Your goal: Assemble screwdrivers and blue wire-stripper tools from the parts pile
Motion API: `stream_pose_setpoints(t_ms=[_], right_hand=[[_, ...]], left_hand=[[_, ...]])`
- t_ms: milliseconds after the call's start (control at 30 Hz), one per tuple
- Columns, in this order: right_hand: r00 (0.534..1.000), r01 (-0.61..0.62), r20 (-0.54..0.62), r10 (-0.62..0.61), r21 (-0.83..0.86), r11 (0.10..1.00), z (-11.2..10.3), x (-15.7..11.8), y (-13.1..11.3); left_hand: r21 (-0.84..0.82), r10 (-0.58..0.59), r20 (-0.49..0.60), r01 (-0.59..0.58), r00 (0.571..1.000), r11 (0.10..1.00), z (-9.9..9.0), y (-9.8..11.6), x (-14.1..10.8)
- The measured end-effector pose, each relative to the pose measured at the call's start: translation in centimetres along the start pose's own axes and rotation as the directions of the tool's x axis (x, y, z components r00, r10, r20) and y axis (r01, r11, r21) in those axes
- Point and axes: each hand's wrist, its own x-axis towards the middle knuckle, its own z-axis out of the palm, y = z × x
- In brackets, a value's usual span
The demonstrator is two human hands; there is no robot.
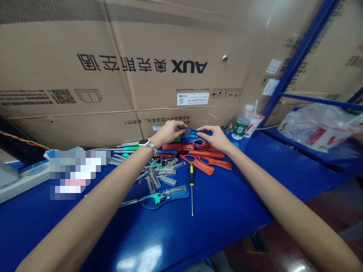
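Observation:
Both hands are at the back of the blue table, over a pile of lighter parts. My left hand (170, 132) pinches the looped end of a blue lighter handle shell (194, 133). At its other end, the fingers of my right hand (216, 138) are closed on the same shell. Below lie red handle shells (178, 147) and orange handle shells (208, 167). Several clear fuel tanks (167, 180) lie in a heap by metal rods with green triggers (131, 149). A blue long-necked lighter (159, 198), its insides showing, lies nearest me.
A black and yellow screwdriver (192, 177) points towards me on the table (227, 215). To the right stand a water bottle (242, 122) and a cup with a straw (254, 124). Large cardboard (159, 87) walls the back; a white power strip (27, 179) lies left.

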Motion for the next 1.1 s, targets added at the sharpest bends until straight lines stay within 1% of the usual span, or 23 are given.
stream_pose_setpoints(t_ms=[67, 167, 267, 367, 433, 500, 600, 700, 800, 933, 1000, 1100], right_hand=[[0.998, -0.055, 0.025, 0.052, 0.128, 0.99, 0.6, -0.8, -0.8], [0.993, -0.097, 0.097, 0.073, 0.27, 0.958, 2.0, -1.7, -1.8], [0.977, -0.136, 0.199, 0.071, 0.338, 0.931, 3.6, -2.6, -2.5], [0.958, -0.151, 0.281, 0.051, 0.347, 0.926, 5.2, -3.6, -3.3], [0.946, -0.132, 0.324, 0.018, 0.332, 0.934, 6.2, -4.3, -4.2], [0.934, -0.101, 0.357, -0.013, 0.299, 0.949, 7.1, -5.1, -5.2], [0.916, -0.003, 0.393, -0.085, 0.218, 0.976, 8.2, -6.2, -6.6], [0.904, 0.092, 0.398, -0.154, 0.172, 0.981, 8.8, -6.9, -7.7], [0.897, 0.114, 0.407, -0.173, 0.164, 0.98, 8.8, -7.5, -8.2], [0.888, 0.16, 0.408, -0.213, 0.16, 0.974, 8.0, -8.5, -7.8], [0.884, 0.192, 0.414, -0.217, 0.101, 0.976, 7.7, -9.1, -7.4], [0.873, 0.285, 0.427, -0.237, -0.05, 0.957, 7.7, -9.7, -6.9]], left_hand=[[-0.078, -0.005, -0.013, 0.004, 1.0, 0.997, -0.6, 0.7, -1.0], [-0.046, 0.001, 0.017, 0.0, 1.0, 0.999, -1.4, 1.9, -3.0], [0.006, -0.026, 0.055, 0.026, 0.998, 1.0, -2.3, 2.7, -5.6], [-0.004, -0.09, 0.072, 0.09, 0.993, 0.996, -3.2, 3.4, -9.0], [-0.02, -0.131, 0.079, 0.133, 0.988, 0.991, -3.9, 4.1, -11.6], [-0.042, -0.141, 0.03, 0.142, 0.99, 0.989, -4.3, 4.9, -14.1], [-0.1, -0.121, -0.036, 0.117, 0.992, 0.988, -4.4, 5.7, -17.5], [-0.13, -0.151, -0.04, 0.144, 0.988, 0.981, -4.3, 6.1, -19.9], [-0.129, -0.179, 0.0, 0.178, 0.984, 0.976, -4.2, 6.4, -21.3], [-0.149, -0.199, 0.079, 0.209, 0.977, 0.966, -4.4, 6.4, -21.9], [-0.133, -0.21, 0.122, 0.225, 0.97, 0.965, -4.4, 6.3, -22.0], [-0.071, -0.2, 0.18, 0.216, 0.963, 0.974, -4.4, 6.3, -22.1]])
